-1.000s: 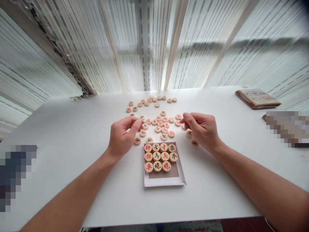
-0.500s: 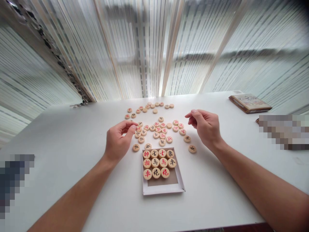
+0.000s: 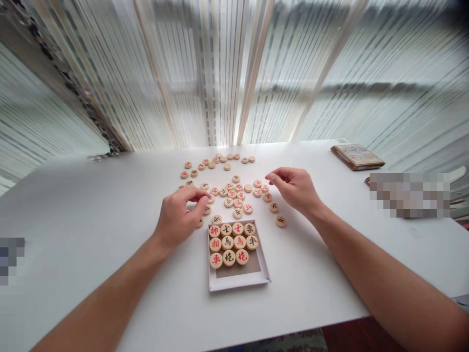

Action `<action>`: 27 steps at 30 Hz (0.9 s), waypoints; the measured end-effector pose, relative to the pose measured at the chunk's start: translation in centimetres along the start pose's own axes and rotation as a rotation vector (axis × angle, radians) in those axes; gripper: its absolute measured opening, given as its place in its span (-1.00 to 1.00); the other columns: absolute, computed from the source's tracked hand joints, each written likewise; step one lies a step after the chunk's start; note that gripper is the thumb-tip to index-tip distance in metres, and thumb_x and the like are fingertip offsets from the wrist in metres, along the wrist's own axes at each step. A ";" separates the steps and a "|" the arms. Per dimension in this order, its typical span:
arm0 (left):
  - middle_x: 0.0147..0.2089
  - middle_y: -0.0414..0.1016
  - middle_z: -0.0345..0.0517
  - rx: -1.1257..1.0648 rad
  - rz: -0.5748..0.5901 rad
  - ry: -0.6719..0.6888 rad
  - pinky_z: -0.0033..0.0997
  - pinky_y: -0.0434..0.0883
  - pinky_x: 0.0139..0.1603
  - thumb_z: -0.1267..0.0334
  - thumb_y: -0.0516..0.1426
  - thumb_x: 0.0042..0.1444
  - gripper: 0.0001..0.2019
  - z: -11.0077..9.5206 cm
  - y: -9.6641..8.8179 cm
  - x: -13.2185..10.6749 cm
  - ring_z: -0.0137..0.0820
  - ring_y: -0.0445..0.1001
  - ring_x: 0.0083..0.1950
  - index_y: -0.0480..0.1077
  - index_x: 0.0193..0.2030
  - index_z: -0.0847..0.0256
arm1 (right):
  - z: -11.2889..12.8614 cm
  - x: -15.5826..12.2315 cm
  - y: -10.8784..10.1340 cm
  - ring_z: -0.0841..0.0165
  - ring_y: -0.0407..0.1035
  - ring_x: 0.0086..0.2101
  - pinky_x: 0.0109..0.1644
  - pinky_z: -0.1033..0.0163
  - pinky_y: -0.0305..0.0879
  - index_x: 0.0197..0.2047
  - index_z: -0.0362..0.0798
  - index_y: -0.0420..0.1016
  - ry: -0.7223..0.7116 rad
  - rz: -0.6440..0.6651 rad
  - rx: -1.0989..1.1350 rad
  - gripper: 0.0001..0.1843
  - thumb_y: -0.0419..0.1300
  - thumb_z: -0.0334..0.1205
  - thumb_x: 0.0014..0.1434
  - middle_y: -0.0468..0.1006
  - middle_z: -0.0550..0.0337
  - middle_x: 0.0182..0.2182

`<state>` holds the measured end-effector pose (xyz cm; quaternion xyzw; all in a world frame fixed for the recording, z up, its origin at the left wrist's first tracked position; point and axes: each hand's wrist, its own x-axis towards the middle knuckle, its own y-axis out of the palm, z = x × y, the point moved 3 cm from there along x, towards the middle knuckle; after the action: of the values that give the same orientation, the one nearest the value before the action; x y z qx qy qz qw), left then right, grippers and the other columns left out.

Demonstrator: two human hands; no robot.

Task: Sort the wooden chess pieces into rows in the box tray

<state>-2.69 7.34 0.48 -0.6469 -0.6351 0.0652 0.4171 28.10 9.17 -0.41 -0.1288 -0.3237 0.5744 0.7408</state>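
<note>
In the head view, a white worktop (image 3: pixel 157 308) is spread beneath the curtain, and a tray (image 3: pixel 240 283) is set near its front edge. The left forearm (image 3: pixel 120 293) and the right forearm (image 3: pixel 351 254) are slanted in from either side, so that the tray is framed between them. The left hand (image 3: pixel 179 212) is poised low beyond the tray's far left corner, knuckles up, with the fingers curled toward the thumb; the right hand (image 3: pixel 295 188) is raised farther to the right, thumb and forefinger brought together and pointed inward. Whether a disc is pinched in either grip cannot be made out. In the tray, eleven lettered discs (image 3: pixel 229 258) are laid face up in three rows — four, four and three — and the brown base is left showing at the right end of the nearest row. Beyond it, loose discs (image 3: pixel 232 194) are scattered, some face down. A black-marked disc (image 3: pixel 211 199) is found right at the left fingertips, and a red-marked disc (image 3: pixel 265 188) just below the right ones. For good handling, each loose disc would best be taken singly by its rim — thumb and forefinger only — with the other fingers tucked up, so that neighbours are not nudged; the tray's neat rows would best be left unbrushed by the wrists.
</note>
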 end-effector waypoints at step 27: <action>-0.20 0.77 -0.09 0.029 0.015 0.015 -0.26 0.54 -0.04 0.19 0.21 0.28 -0.80 -0.2 0.1 0.0 -0.20 0.70 -0.14 0.66 -0.25 0.18 | 1.7 -1.4 -2.4 0.31 0.47 -0.41 -0.38 0.24 0.34 -0.29 0.00 0.60 0.028 0.664 -0.439 -0.83 0.38 -0.10 0.09 0.65 0.21 -0.39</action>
<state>-2.48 7.23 0.51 -0.6460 -0.6262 0.0727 0.4305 28.68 6.77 1.78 -0.3896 -0.3697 0.6978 0.4740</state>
